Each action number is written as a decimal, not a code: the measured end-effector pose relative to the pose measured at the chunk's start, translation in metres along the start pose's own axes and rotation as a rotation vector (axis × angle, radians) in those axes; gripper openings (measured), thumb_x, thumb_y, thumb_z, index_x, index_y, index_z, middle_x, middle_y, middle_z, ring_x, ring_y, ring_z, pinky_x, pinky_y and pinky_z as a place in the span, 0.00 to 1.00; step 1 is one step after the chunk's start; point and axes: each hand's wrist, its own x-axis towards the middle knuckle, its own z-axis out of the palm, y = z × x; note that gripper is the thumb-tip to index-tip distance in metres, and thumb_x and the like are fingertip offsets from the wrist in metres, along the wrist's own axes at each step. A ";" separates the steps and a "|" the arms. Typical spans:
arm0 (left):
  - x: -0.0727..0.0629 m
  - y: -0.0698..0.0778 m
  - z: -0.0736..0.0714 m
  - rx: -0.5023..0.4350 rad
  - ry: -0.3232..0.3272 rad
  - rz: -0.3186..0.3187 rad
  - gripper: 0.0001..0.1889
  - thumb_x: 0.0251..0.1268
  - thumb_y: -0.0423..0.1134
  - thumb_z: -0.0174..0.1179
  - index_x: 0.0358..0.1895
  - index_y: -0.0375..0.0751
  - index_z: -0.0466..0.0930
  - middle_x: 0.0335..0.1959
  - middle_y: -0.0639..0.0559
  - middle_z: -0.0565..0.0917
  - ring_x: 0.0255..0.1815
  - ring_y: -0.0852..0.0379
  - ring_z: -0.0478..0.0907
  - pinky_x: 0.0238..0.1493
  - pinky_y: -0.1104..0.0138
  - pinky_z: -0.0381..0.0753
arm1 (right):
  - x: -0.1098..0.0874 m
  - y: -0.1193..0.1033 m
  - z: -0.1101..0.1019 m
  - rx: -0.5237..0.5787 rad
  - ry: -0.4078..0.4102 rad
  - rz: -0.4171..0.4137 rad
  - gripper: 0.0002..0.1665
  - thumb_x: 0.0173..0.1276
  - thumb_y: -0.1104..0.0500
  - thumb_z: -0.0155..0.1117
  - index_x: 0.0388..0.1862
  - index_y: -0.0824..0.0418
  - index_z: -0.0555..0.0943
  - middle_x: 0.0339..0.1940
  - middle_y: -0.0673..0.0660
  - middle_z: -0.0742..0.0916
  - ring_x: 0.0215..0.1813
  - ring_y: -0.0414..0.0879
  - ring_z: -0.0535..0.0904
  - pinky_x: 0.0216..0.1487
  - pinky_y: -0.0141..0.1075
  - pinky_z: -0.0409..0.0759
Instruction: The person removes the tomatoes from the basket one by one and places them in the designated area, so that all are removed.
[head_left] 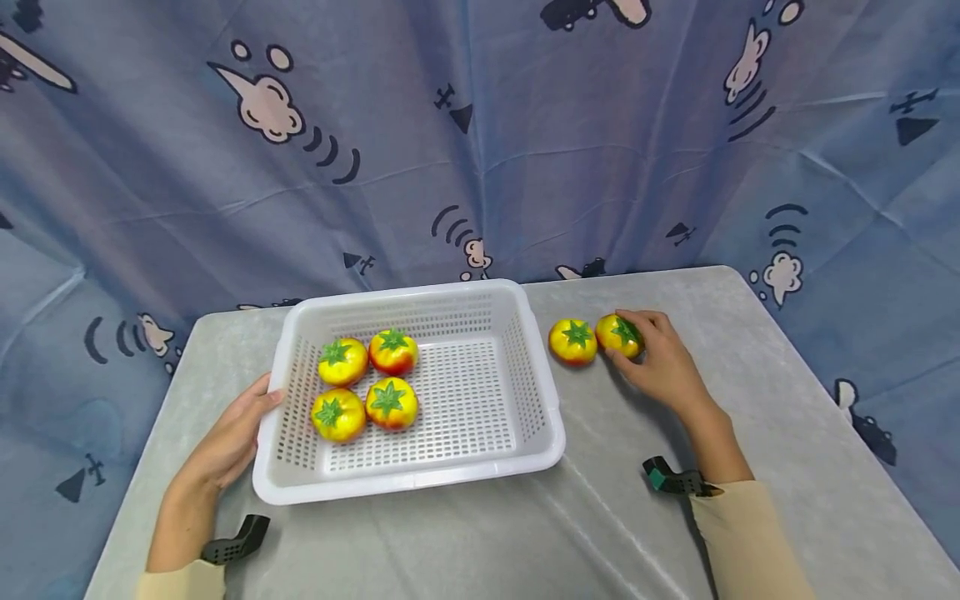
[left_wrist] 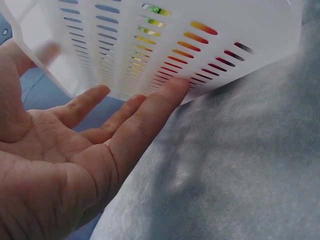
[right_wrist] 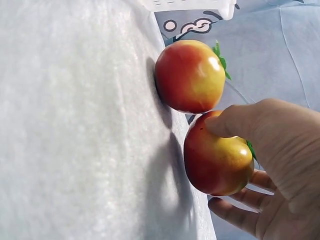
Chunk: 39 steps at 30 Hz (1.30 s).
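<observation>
Left grip (head_left: pixel 234 435) holds basket (head_left: pixel 412 482) | right grip (head_left: pixel 663 365) pinches tomato (head_left: pixel 611 331) | four tomatoes (head_left: pixel 339 418) in, that one and its neighbour (head_left: pixel 573 343) still out

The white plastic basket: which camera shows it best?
The head view: it shows nearly the whole white, rectangular plastic basket, inside included. The left wrist view shows only part of its slotted outside; the right wrist view, just a piece up top.

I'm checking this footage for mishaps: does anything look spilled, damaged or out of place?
Nothing stands out. Four tomatoes sit together in the white basket, held at its edge by the left hand. Two more tomatoes are to its right, one gripped by the right hand. No damage shows.
</observation>
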 end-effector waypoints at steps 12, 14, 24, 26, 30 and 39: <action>0.002 0.001 -0.001 0.020 0.007 -0.017 0.37 0.90 0.49 0.37 0.88 0.44 0.30 0.81 0.18 0.52 0.59 0.57 0.84 0.50 0.45 0.91 | 0.002 0.000 0.004 -0.032 -0.034 0.021 0.40 0.72 0.57 0.72 0.79 0.64 0.69 0.70 0.74 0.73 0.69 0.71 0.72 0.72 0.71 0.70; 0.002 0.001 -0.001 0.020 0.002 -0.012 0.37 0.90 0.49 0.37 0.88 0.43 0.30 0.81 0.17 0.52 0.58 0.58 0.85 0.50 0.45 0.91 | 0.001 0.000 0.005 -0.032 -0.029 0.017 0.40 0.72 0.58 0.72 0.79 0.65 0.69 0.70 0.75 0.73 0.69 0.71 0.72 0.71 0.71 0.70; 0.000 0.000 0.001 0.035 0.016 -0.017 0.37 0.90 0.49 0.38 0.88 0.43 0.31 0.81 0.18 0.52 0.60 0.56 0.84 0.51 0.44 0.90 | 0.000 0.001 0.007 -0.033 -0.005 0.007 0.38 0.71 0.58 0.73 0.77 0.64 0.71 0.70 0.73 0.73 0.68 0.71 0.73 0.68 0.72 0.72; 0.000 0.000 0.001 0.039 0.020 -0.022 0.37 0.90 0.49 0.38 0.88 0.43 0.31 0.81 0.19 0.52 0.60 0.55 0.84 0.51 0.43 0.90 | 0.001 0.001 0.007 -0.033 0.002 0.006 0.38 0.71 0.58 0.73 0.77 0.63 0.71 0.70 0.73 0.73 0.68 0.71 0.73 0.68 0.72 0.72; 0.000 0.000 0.001 0.036 0.015 -0.017 0.37 0.90 0.49 0.38 0.88 0.43 0.30 0.82 0.18 0.51 0.61 0.54 0.83 0.51 0.43 0.90 | 0.002 0.000 0.007 -0.041 0.009 0.008 0.39 0.71 0.57 0.73 0.77 0.63 0.71 0.69 0.73 0.74 0.68 0.71 0.73 0.67 0.73 0.73; 0.000 0.000 0.000 0.031 0.014 -0.013 0.36 0.91 0.48 0.37 0.88 0.43 0.31 0.81 0.18 0.51 0.59 0.58 0.84 0.50 0.45 0.91 | 0.002 -0.002 0.006 -0.046 -0.010 0.037 0.45 0.72 0.55 0.73 0.83 0.61 0.65 0.71 0.75 0.73 0.69 0.72 0.72 0.66 0.74 0.73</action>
